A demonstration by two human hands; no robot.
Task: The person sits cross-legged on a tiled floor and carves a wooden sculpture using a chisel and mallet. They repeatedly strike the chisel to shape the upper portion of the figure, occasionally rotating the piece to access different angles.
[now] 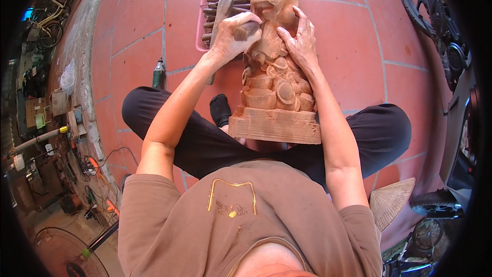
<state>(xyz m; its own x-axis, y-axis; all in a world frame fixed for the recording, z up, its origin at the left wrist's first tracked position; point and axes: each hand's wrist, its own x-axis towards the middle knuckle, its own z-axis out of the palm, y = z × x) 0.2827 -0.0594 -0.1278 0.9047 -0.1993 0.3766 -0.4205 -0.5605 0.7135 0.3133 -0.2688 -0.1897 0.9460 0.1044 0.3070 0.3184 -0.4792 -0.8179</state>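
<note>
A reddish-brown wooden carving [271, 79] lies lengthwise in front of me, its square base near my lap and its far end cut off by the picture's top edge. Rounded, coin-like and bowl-like shapes cover its lower half. Closed around a tool with a rounded wooden handle [247, 31], my left hand [230, 35] is at the carving's left side; the tool's working end is hidden. My right hand [301, 41] lies along the carving's right side, fingers stretched out and thumb apart on the wood.
A pink tray [200, 36] of wooden-handled tools stands beyond my left hand, with a wooden mallet-like piece [222, 15] across its near side. A green bottle-shaped object [158, 74] is beside my left knee. Motorbike parts [435, 25], a conical hat [392, 201] and a fan [64, 251] lie around.
</note>
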